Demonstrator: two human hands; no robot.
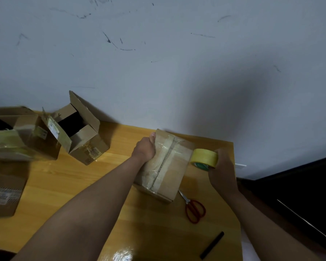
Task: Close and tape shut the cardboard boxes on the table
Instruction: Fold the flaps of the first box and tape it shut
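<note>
A closed cardboard box (174, 166) with clear tape along its top seam stands near the table's far right corner. My left hand (145, 147) grips its left upper edge, thumb on top. My right hand (222, 166) holds a yellow tape roll (204, 157) against the box's right side. An open box (83, 134) with raised flaps stands at the back left, next to a larger open box (23, 138). A further box (4, 194) with a label sits at the left edge.
Red-handled scissors (194, 210) lie on the wooden table (73, 185) just in front of the taped box. A black stick-like object (212, 244) lies near the front right edge. A white wall rises behind the table; the table ends close to my right hand.
</note>
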